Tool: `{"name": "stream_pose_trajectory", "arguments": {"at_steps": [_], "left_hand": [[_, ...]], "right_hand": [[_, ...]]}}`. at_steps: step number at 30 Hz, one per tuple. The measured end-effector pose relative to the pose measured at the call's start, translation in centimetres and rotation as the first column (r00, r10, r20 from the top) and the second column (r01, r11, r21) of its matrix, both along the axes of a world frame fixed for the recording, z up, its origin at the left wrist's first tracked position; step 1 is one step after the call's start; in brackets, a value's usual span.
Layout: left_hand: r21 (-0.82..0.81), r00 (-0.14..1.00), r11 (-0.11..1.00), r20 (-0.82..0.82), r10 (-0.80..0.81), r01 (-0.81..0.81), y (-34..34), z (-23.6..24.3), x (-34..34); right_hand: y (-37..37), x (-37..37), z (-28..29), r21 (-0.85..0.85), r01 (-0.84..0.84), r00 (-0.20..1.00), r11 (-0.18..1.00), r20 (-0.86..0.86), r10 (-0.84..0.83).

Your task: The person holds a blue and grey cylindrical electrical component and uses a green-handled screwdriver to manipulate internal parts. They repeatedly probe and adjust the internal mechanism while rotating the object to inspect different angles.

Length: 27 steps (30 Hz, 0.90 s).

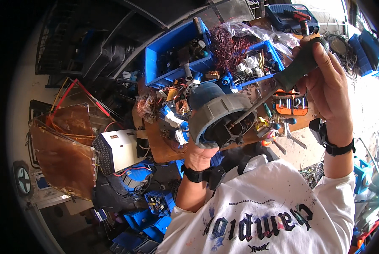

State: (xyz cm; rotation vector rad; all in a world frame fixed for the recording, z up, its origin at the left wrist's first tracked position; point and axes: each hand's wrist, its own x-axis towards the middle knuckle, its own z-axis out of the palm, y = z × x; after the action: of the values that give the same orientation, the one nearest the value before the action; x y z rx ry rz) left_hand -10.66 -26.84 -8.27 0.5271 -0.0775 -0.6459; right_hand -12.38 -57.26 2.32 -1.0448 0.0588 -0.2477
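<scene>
My left hand [201,153] is closed round a large industrial plug connector [217,111] with a blue body and a thick grey ring; most of its fingers are hidden behind the connector. The connector's open end faces me, showing dark inner parts and a brass-coloured piece. In my right hand [330,86] is a screwdriver [297,70] with a thick dark green handle, gripped near its butt end. Its long metal shaft slants down to the left, and the tip reaches inside the connector by the brass-coloured piece.
Behind the connector, a wooden bench [157,142] carries a large blue bin [157,55], a smaller blue bin [278,59] of parts, and a heap of thin reddish wire [229,46]. Several hand tools and an orange bit set [292,111] lie on the right. A white box [121,146] stands left.
</scene>
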Motion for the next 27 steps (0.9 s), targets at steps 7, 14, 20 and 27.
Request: {"name": "stream_pose_trajectory", "arguments": {"at_steps": [7, 14, 20, 27], "left_hand": [[0.08, 0.992, 0.996, -0.116, 0.049, -0.04, 0.6, -0.2, 0.1], [0.092, 0.964, 0.993, -0.247, 0.095, -0.074, 0.2, 1.1, 0.2], [-0.003, 0.963, 0.999, -0.268, -0.038, 0.039, 1.6, -0.2, 0.0], [0.079, 0.944, 0.997, -0.33, 0.026, 0.0, 1.0, 0.9, -0.5]], "right_hand": [[0.0, 0.1, 0.4, -0.135, 0.052, 0.997, 0.989, 0.065, -0.044], [-0.3, 0.5, -0.1, 0.008, -0.08, 0.985, 0.997, 0.151, 0.078], [-0.2, 0.6, -0.1, 0.017, -0.145, 0.976, 0.989, 0.165, 0.14], [-0.6, 1.0, -0.5, -0.052, -0.139, 0.972, 0.989, 0.186, 0.146]]}}
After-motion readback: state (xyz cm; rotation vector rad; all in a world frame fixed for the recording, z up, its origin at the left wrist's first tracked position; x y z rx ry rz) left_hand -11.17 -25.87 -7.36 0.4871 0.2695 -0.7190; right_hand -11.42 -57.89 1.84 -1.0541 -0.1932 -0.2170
